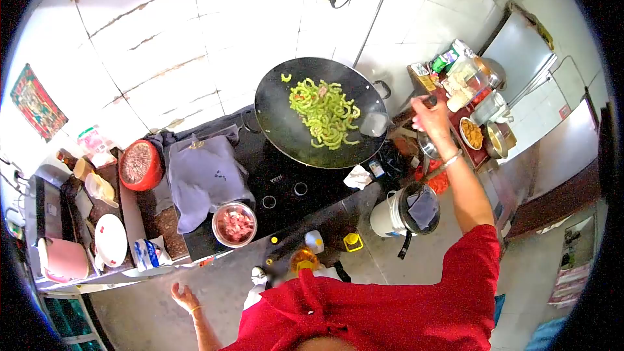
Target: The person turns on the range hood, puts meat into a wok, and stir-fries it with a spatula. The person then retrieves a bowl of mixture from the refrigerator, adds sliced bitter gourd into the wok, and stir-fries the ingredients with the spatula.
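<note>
My right hand [432,118] is closed around the handle of a spatula [375,125], whose blade rests inside the right side of a large dark wok [274,107]. Curved green vegetable slices [325,110] are heaped in the middle of the wok, with a few small reddish bits among them. My left hand [186,298] hangs low in front of the counter, holding nothing, its fingers apart and slightly curled. The nearest item above it is a metal bowl [216,233] of pinkish cut meat [235,225] at the stove's front edge.
Left of the wok lie a grey cloth [203,179], a red bowl [154,172] and a white plate [111,240]. A white bucket [383,220] with a dark pan on top stands below right. The right-hand shelf carries a dish of yellowish food [470,134] and containers.
</note>
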Motion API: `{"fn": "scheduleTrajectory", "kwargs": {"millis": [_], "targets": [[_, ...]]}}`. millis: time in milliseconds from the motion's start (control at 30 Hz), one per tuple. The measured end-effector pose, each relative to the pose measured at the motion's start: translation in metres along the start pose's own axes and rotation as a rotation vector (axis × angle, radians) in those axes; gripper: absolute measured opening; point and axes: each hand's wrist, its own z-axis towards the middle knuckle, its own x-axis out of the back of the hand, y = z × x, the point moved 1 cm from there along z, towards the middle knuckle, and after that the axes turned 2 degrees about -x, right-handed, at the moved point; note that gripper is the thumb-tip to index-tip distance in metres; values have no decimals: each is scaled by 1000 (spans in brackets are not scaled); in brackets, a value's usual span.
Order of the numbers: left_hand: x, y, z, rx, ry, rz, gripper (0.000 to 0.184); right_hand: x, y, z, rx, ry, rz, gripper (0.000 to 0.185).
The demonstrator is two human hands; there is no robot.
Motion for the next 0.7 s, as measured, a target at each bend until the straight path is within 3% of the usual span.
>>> {"fn": "scheduleTrajectory", "kwargs": {"millis": [100, 233, 367, 433, 467, 500, 600, 700], "targets": [[5, -13, -21, 137, 56, -79, 37, 8, 21, 19, -60, 38, 55, 28], [3, -15, -34, 239, 22, -129, 35, -89, 74, 11, -90, -102, 503, 22], [2, -14, -39, 174, -23, -34, 32, -128, 26, -5, 349, -284, 251, 20], [-1, -22, -47, 238, -188, 37, 25, -115, -19, -18, 293, -296, 131, 22], [-3, 23, -58, 392, -186, -118, 22, -113, -28, -22, 235, -294, 175, 23], [-8, 6, -62, 398, -191, -115, 22, -113, -30, -27, 174, -294, 219, 23], [-13, -28, -71, 498, -325, -189, 16, -117, 16, -26, 37, -275, 221, 26], [-19, -79, -77, 329, -280, -102, 13, -83, 22, -31, 91, -235, 218, 19]]}}
